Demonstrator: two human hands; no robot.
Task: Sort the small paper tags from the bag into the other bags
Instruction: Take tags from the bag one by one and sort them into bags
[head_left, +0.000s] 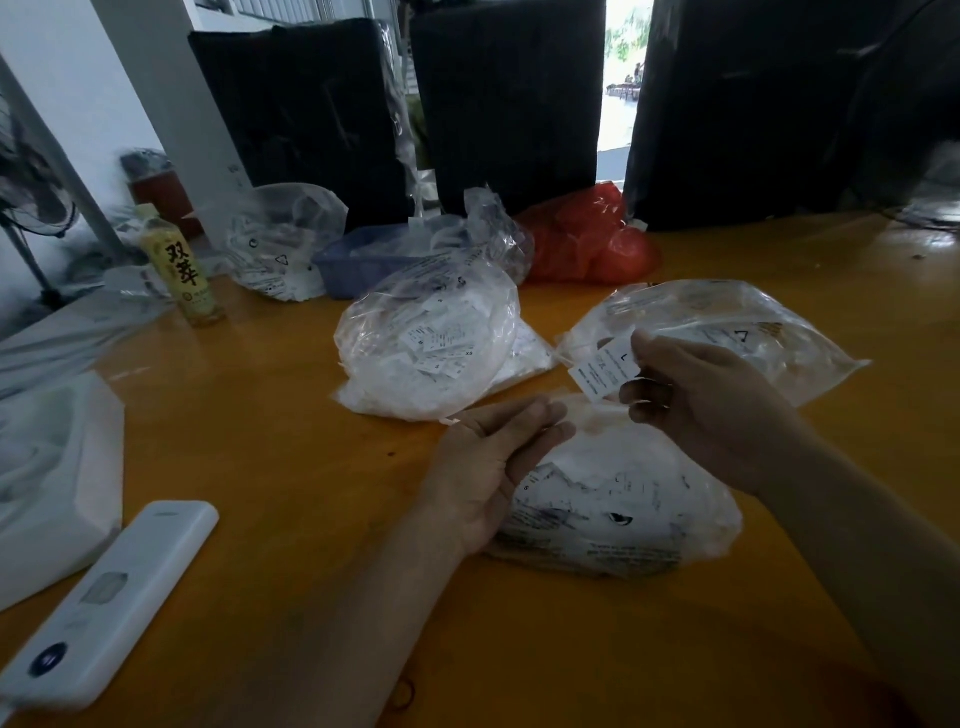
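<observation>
My right hand (696, 405) pinches a small white paper tag (605, 370) marked "L" between thumb and fingers, above the table. Just below it lies the nearest clear bag (623, 509), full of printed tags. My left hand (488, 467) rests on that bag's left edge, fingers together against the plastic at its mouth. Another clear bag of tags (431, 343) lies behind the left hand. Behind the right hand sits a flatter clear bag (727, 332), partly hidden by the hand.
The table top (270, 426) is orange. A white remote (104, 603) and a white box (47, 488) lie at the left. A yellow bottle (182, 270), another tag bag (280, 244), a blue basket (358, 265) and a red bag (587, 239) stand further back, before black bundles (514, 98).
</observation>
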